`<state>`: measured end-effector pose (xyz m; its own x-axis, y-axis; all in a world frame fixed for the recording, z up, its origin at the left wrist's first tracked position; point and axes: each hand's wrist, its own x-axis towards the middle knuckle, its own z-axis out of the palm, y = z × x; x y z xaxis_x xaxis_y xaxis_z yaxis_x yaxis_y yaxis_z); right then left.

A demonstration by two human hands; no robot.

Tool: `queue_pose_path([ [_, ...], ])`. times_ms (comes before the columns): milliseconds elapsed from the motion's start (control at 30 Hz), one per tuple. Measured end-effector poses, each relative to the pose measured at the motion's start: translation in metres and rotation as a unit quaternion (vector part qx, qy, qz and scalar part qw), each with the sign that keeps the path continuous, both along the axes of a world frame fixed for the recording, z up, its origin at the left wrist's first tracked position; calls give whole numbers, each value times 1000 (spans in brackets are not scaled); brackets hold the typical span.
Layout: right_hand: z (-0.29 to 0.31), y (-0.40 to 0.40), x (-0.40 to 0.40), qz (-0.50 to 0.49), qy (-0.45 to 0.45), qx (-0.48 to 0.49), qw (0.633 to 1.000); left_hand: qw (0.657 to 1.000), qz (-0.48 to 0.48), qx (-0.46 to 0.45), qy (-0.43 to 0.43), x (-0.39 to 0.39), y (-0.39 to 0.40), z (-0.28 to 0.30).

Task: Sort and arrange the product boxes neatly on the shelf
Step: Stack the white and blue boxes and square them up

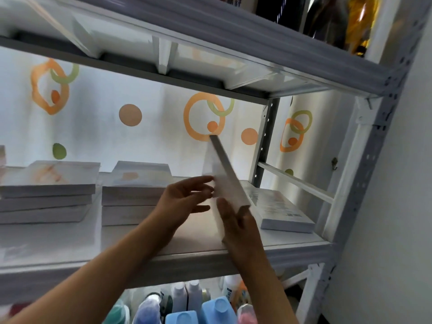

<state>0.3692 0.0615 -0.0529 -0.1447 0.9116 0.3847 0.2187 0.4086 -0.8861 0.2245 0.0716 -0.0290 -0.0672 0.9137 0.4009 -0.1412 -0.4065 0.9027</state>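
Head view: the right hand (236, 220) grips the near lower end of a flat white box (224, 174), fingers curled around its edge, holding it tilted up on its side above the shelf board (187, 237). The left hand (184, 197) has its fingers spread and nearly straight, fingertips touching the box's broad face. Just right of the held box, another box (280, 211) lies flat. To the left sit two stacks of boxes (133, 192) (49, 190). Bottles (187, 302) stand on the level below.
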Motion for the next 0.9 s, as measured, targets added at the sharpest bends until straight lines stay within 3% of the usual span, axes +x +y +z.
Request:
queue_pose_path([
  [67,-2,4,0,-12,51,-5,999,996,16,16,91,1,5,-6],
  [200,-5,12,-5,-126,31,19,991,975,21,24,218,2,8,-14],
  [300,-8,12,-6,-191,79,15,978,970,3,20,242,1,7,-17],
  [633,-13,25,-18,-368,-54,44,927,953,30,26,300,0,11,-25],
  [900,-19,20,-24,-429,-132,82,890,922,70,38,379,3,14,-28],
])
